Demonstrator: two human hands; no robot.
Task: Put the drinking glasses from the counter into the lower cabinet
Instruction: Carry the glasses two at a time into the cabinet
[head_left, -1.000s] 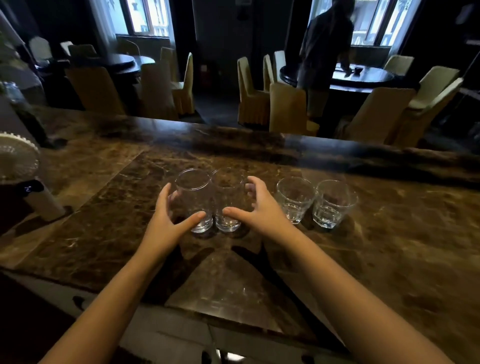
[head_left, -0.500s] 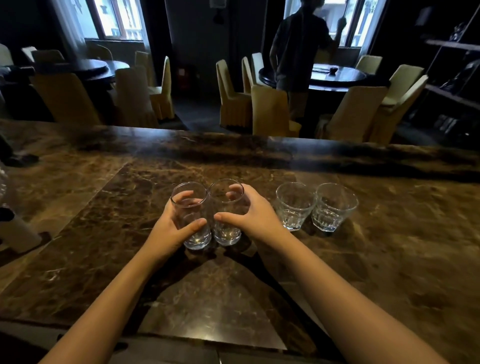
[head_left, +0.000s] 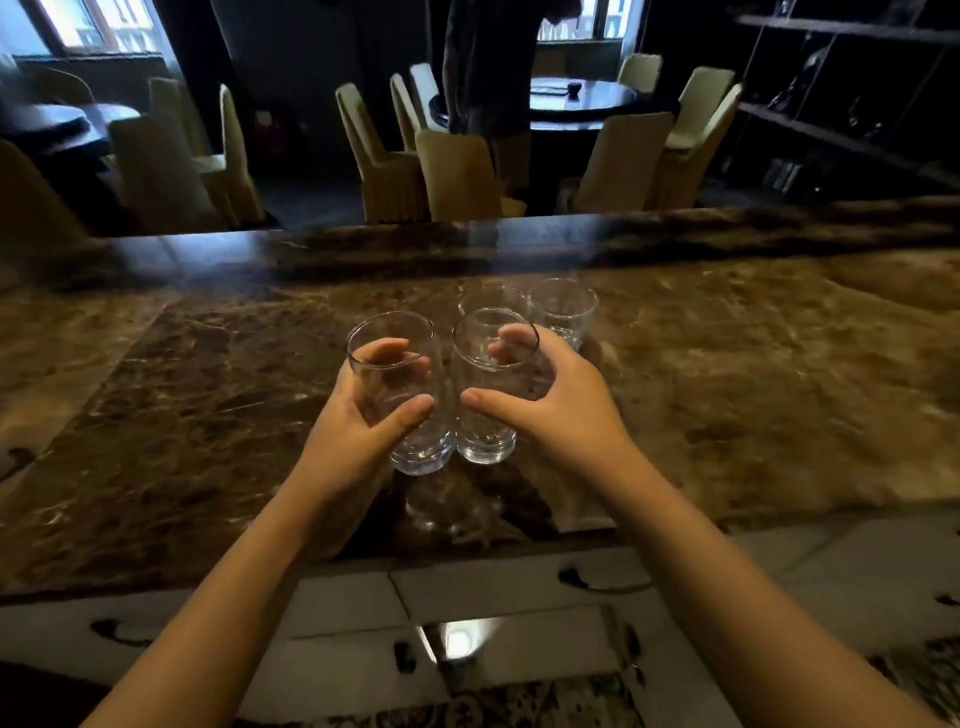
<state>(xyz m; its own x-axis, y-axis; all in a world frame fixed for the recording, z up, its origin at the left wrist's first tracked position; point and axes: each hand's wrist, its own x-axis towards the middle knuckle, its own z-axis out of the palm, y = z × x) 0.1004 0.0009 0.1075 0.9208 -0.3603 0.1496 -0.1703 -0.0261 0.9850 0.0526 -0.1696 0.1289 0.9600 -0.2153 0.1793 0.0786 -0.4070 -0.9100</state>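
I hold two tall clear glasses side by side, lifted just above the dark marble counter (head_left: 208, 415). My left hand (head_left: 358, 431) is wrapped around the left tall glass (head_left: 402, 384). My right hand (head_left: 561, 405) grips the right tall glass (head_left: 488, 384). Behind them two short glasses stand on the counter: one (head_left: 491, 299) mostly hidden by the held glass, the other (head_left: 563, 309) to its right. Below the counter's near edge are the white lower cabinet fronts (head_left: 467, 587) with dark handles.
Beyond the counter is a dim dining room with covered chairs (head_left: 457, 176) and a round table (head_left: 576, 98). A person (head_left: 488, 67) stands by that table. Dark shelves (head_left: 852, 78) line the right wall. Patterned floor shows under the cabinets.
Both hands closed on the tall glasses and raised them off the counter toward me. My view pulled back and tilted down, bringing the cabinet fronts into sight.
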